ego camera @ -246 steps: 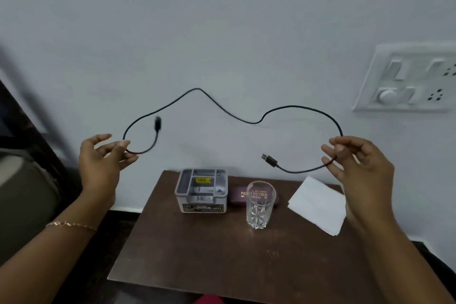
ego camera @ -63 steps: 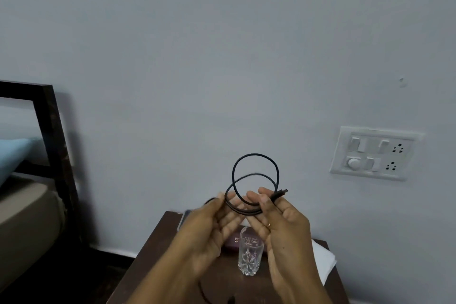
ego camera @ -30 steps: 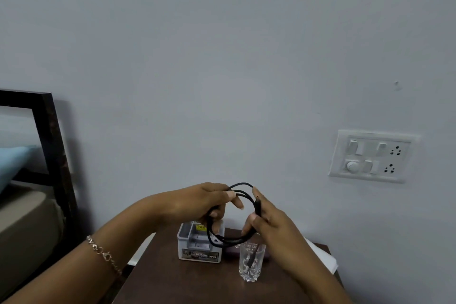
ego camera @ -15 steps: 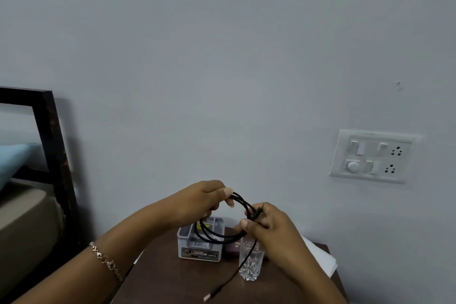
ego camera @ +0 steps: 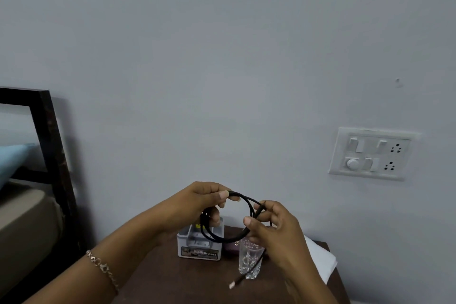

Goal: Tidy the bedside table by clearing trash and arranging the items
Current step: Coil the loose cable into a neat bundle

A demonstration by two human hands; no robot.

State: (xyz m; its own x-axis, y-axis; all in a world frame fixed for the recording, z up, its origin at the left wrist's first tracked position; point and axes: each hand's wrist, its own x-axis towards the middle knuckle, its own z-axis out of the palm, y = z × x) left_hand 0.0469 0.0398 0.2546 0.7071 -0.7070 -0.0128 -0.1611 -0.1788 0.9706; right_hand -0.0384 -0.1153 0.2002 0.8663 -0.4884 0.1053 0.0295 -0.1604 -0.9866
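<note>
Pale grey wall fills most of the view, with a white switchboard [ego camera: 372, 153] on the right and a dark bed frame [ego camera: 50, 155] on the left. Low down stands the brown bedside table [ego camera: 158, 279]. It carries a grey box [ego camera: 199, 248], a maroon case [ego camera: 230, 245] behind a glass [ego camera: 249, 265], and a white napkin [ego camera: 320, 260] at the right edge.

Both hands hold a black cable [ego camera: 243, 197] in the air above the box and the glass, wound into a rough coil that stands nearly upright and faces the camera. The left hand [ego camera: 204, 201] pinches the top of the coil between thumb and forefinger, with its other fingers curled through the loop. The right hand [ego camera: 274, 227] pinches the coil's right side, thumb and forefinger closed on the strands.

From that right-hand pinch a loose tail runs steeply down and to the left, passing in front of the glass. Its plug [ego camera: 232, 285] hangs just above the table. The tail lies below the right fingers, so that hand is the nearer one. Winding looks nearly done. Judging by this, the right hand would gather the tail into the coil while the left steadies it. The dangling plug could knock the glass if it swings.
</note>
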